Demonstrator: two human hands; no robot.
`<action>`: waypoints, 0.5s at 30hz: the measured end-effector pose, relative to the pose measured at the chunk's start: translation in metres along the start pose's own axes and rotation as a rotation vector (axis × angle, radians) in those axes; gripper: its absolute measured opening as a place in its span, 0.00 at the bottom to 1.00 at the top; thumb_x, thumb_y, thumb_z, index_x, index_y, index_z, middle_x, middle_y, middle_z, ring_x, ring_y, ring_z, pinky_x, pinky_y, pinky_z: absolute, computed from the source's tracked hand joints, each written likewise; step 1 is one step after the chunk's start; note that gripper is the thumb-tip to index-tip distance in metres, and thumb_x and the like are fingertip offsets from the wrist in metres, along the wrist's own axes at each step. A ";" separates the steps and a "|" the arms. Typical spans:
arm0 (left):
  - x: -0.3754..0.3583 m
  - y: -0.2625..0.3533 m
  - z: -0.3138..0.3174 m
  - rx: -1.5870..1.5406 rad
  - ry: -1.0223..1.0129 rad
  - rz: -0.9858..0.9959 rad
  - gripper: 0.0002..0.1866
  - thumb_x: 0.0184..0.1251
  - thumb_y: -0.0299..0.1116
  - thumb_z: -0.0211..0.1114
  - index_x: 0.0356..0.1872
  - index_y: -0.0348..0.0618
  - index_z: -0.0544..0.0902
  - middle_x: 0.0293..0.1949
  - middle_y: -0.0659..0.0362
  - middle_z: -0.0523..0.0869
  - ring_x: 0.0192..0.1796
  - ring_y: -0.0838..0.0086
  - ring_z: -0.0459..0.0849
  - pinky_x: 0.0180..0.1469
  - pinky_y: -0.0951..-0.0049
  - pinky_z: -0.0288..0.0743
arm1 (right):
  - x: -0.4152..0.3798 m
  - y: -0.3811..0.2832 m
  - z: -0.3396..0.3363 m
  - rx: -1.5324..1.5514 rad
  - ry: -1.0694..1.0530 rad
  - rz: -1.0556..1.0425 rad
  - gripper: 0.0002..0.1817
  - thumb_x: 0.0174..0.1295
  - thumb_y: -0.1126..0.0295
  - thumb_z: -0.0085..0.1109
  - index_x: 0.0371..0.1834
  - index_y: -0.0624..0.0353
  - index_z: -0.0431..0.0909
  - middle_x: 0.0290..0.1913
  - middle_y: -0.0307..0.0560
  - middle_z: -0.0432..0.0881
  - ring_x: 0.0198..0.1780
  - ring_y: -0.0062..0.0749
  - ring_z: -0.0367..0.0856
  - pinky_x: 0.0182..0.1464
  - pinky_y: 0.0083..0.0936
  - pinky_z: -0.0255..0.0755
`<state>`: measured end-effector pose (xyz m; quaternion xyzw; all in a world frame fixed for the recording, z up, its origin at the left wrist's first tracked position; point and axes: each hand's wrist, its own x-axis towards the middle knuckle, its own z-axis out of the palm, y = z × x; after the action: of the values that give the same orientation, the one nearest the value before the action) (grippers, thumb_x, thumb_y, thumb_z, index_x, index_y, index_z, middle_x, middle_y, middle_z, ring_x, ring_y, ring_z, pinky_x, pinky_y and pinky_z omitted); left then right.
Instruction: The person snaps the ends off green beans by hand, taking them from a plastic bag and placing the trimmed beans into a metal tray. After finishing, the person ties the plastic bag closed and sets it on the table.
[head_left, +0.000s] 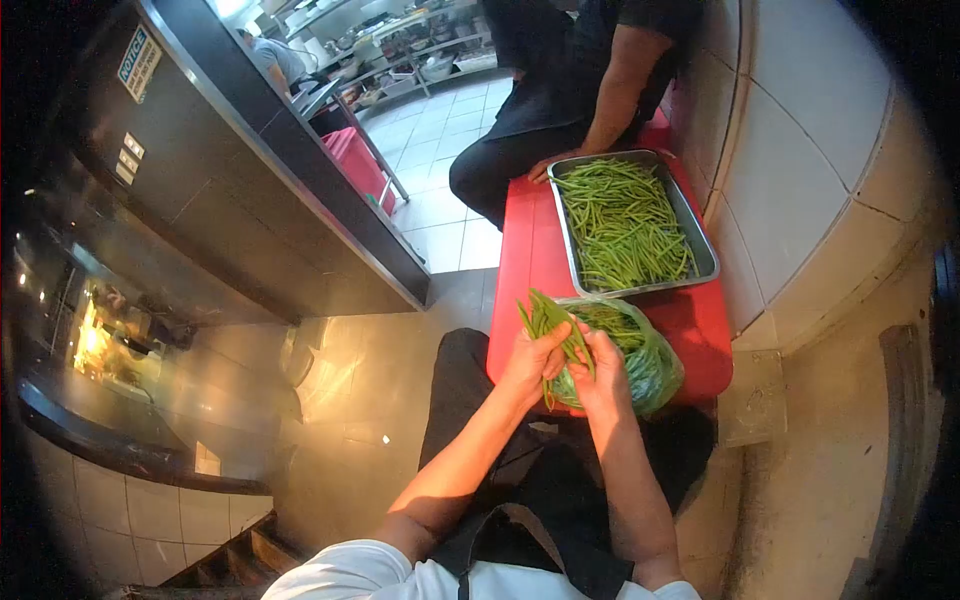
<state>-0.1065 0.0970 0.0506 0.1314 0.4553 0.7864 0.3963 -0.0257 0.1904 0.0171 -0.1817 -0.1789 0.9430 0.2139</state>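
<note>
A bunch of green beans [545, 315] is gripped in my left hand [535, 362], its ends sticking out above and below the fingers. Close against it, my right hand [603, 372] has its fingers closed at the beans' right side; what exactly they pinch is hard to make out. Just behind my hands sits a green plastic bag [655, 375] with more green beans inside, partly hidden by my right hand. Beyond the bag, a metal tray [712, 262] heaped with green beans rests on the red bench [522, 240].
Another person [600, 90] in dark clothes sits at the bench's far end, a hand by the tray. A tiled wall [800, 120] borders the right side. Flames [92, 335] show at the left. A red bin [355, 165] and kitchen shelves [420, 50] are farther back.
</note>
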 end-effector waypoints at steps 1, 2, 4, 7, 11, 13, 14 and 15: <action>-0.001 0.002 0.004 0.009 0.021 0.000 0.12 0.77 0.35 0.63 0.50 0.37 0.80 0.36 0.57 0.87 0.14 0.88 0.63 0.16 0.84 0.54 | -0.003 -0.005 0.003 -0.040 0.019 0.008 0.09 0.66 0.69 0.57 0.41 0.63 0.83 0.40 0.39 0.83 0.35 0.22 0.77 0.32 0.19 0.65; -0.002 0.005 0.007 -0.062 0.042 -0.042 0.12 0.77 0.36 0.63 0.49 0.37 0.80 0.35 0.58 0.87 0.13 0.88 0.63 0.16 0.84 0.54 | -0.002 -0.007 -0.004 -0.102 -0.083 -0.013 0.08 0.65 0.68 0.57 0.39 0.61 0.81 0.37 0.38 0.81 0.34 0.20 0.74 0.31 0.18 0.63; -0.003 0.012 0.009 -0.205 0.086 -0.120 0.12 0.77 0.37 0.63 0.48 0.38 0.81 0.34 0.59 0.86 0.13 0.88 0.62 0.15 0.84 0.54 | 0.002 -0.018 -0.015 -0.226 -0.294 -0.053 0.07 0.63 0.66 0.55 0.35 0.58 0.78 0.33 0.36 0.77 0.31 0.17 0.69 0.28 0.16 0.60; 0.006 0.015 -0.017 -0.249 -0.018 -0.162 0.13 0.76 0.39 0.64 0.48 0.39 0.82 0.32 0.63 0.85 0.13 0.88 0.61 0.15 0.85 0.54 | -0.006 -0.044 -0.007 -0.219 -0.284 0.001 0.07 0.61 0.67 0.60 0.31 0.59 0.77 0.27 0.33 0.70 0.28 0.17 0.66 0.28 0.18 0.59; 0.004 0.026 -0.010 -0.189 0.102 -0.060 0.13 0.76 0.39 0.64 0.48 0.37 0.82 0.29 0.67 0.82 0.13 0.88 0.60 0.15 0.85 0.55 | -0.001 -0.047 -0.013 -0.800 0.025 -0.173 0.08 0.61 0.69 0.64 0.29 0.62 0.81 0.26 0.37 0.77 0.26 0.23 0.72 0.28 0.23 0.65; 0.003 0.027 -0.008 -0.145 0.137 0.012 0.13 0.76 0.38 0.64 0.48 0.37 0.82 0.32 0.65 0.85 0.14 0.88 0.61 0.15 0.84 0.56 | 0.005 -0.036 -0.021 -1.019 0.016 -0.432 0.08 0.60 0.70 0.68 0.30 0.64 0.83 0.26 0.41 0.80 0.27 0.27 0.77 0.29 0.27 0.69; 0.003 0.027 -0.007 -0.123 0.155 0.047 0.13 0.76 0.38 0.64 0.48 0.37 0.82 0.34 0.64 0.86 0.14 0.88 0.61 0.16 0.84 0.56 | 0.006 -0.032 -0.025 -1.124 0.011 -0.563 0.09 0.59 0.70 0.70 0.31 0.65 0.83 0.26 0.43 0.82 0.27 0.29 0.79 0.30 0.29 0.71; 0.002 0.028 -0.005 -0.113 0.168 0.068 0.12 0.75 0.37 0.65 0.48 0.38 0.81 0.38 0.62 0.87 0.14 0.88 0.61 0.16 0.84 0.56 | 0.006 -0.032 -0.024 -1.187 0.021 -0.630 0.09 0.58 0.70 0.71 0.32 0.66 0.84 0.27 0.45 0.82 0.28 0.32 0.80 0.31 0.30 0.72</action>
<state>-0.1249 0.0874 0.0709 0.0576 0.4372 0.8320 0.3367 -0.0096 0.2262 0.0081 -0.2169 -0.7095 0.5752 0.3445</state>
